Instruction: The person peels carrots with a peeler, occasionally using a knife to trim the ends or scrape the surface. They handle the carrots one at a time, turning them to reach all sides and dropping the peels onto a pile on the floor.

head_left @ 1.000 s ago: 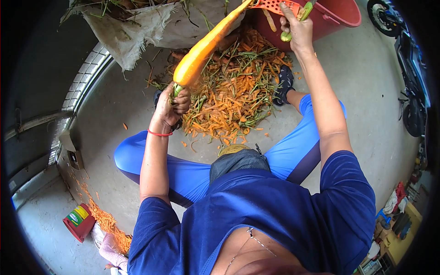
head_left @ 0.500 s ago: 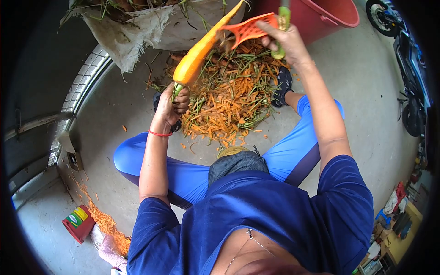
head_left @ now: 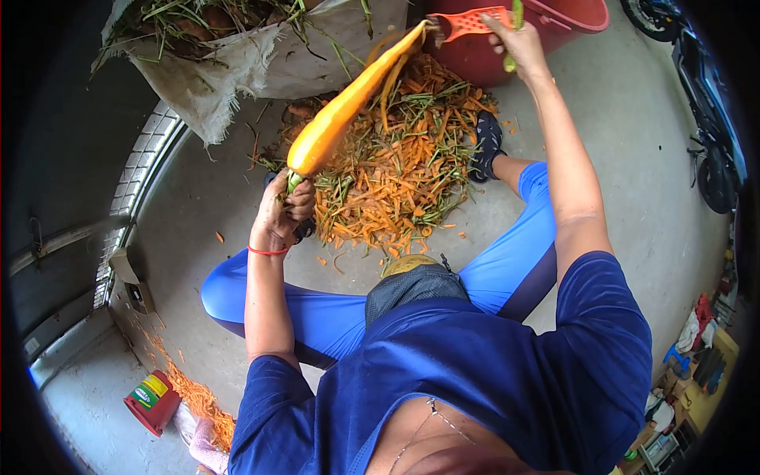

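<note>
My left hand (head_left: 286, 207) is wrapped round the green stem end of a large orange carrot (head_left: 332, 123), which points up and to the right. My right hand (head_left: 516, 49) grips an orange peeler (head_left: 473, 24) with a green handle. The peeler's head is by the carrot's thin tip, and a strip of peel hangs from near there. Below the carrot, a heap of orange peels and green stems (head_left: 396, 174) lies on the floor between my feet.
A white sack (head_left: 214, 83) with carrots and stems stands at the top left. A large red tub (head_left: 467, 59) is at the top right. Motorbikes (head_left: 704, 119) stand at the right edge. At the lower left are a small red bucket (head_left: 154, 402) and a person's pink sleeve (head_left: 207, 450).
My right hand has moved the peeler down along the carrot's upper part, then back out to its tip. The carrot sits slightly lower and further left, and a peel strip now hangs from it.
</note>
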The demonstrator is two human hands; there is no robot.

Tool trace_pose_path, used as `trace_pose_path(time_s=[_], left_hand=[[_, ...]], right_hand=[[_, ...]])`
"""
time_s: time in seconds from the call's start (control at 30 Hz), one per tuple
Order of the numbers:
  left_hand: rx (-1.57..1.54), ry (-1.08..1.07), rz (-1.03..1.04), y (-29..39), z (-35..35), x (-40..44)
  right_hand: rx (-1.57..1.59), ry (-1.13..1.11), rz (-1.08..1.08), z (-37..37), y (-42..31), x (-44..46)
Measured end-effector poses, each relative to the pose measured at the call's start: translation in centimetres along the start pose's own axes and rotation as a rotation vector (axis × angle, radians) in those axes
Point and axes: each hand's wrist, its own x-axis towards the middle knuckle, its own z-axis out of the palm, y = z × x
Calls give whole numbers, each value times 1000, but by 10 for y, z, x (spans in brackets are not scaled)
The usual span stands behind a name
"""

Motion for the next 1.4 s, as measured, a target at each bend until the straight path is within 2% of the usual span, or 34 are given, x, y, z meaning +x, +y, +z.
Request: trace_pose_path(time_s=[0.03,0.1,0.17,0.2,0.23,0.3,0.37,0.43,0.5,0.57,0.63,0.67,0.77,0.8,0.83,0.9,0.93,0.97,1.03,1.13,1.17,1.23,1.3,1.4], left_hand=[[-37,22,-21,1,1,-1],[-109,65,-68,1,1,-2],[-131,-85,-112,0,-5,1],[-142,-158,-129,-1,-8,4],[-154,-253,-160,-3,-9,10],[-240,-188,-198,-7,4,14],[-199,-359,-208,-11,9,21],[-223,-409,-227,-11,18,24],[31,-355,-86,-3,26,23],[394,13,236,-10,45,20],[756,75,297,-9,41,30],[1021,93,406,-15,41,33],[1397,287,373,-17,45,33],[1359,318,488,-21,47,31],[1152,235,479,-22,50,30],[741,87,457,-17,56,26],[665,116,254,-7,59,17],[436,2,204,-7,56,15],[138,-143,111,-6,44,17],[120,-146,152,-4,34,23],[111,-167,156,-5,31,24],[245,33,206,-6,44,21],[305,34,165,-7,46,22],[368,29,150,-11,51,19]], right_hand=[[-41,6,-20,-10,5,9],[275,42,60,-13,15,16],[648,-51,158,16,-40,-18],[667,-194,210,20,-37,-22],[779,-319,189,39,-69,-43],[860,-236,326,59,-89,-56],[799,-464,140,66,-57,-43],[601,-438,101,72,-49,-35],[448,-354,94,76,-48,-34],[353,-252,121,77,-45,-31],[243,-201,175,78,-48,-26],[358,-166,118,85,-47,-30],[257,-177,180,84,-39,-22],[371,-192,233,88,-70,-39],[307,-245,139,86,-71,-36],[138,-282,314,59,-104,-51],[256,-151,80,71,-79,-39],[237,-141,-91,65,-59,-26],[96,-6,-22,55,-77,-33],[375,-208,-21,70,-84,-45],[230,-330,110,71,-97,-62],[60,-510,-1,95,-79,-73],[80,-566,-136,117,-82,-98],[-50,-660,-140,126,-72,-101]])
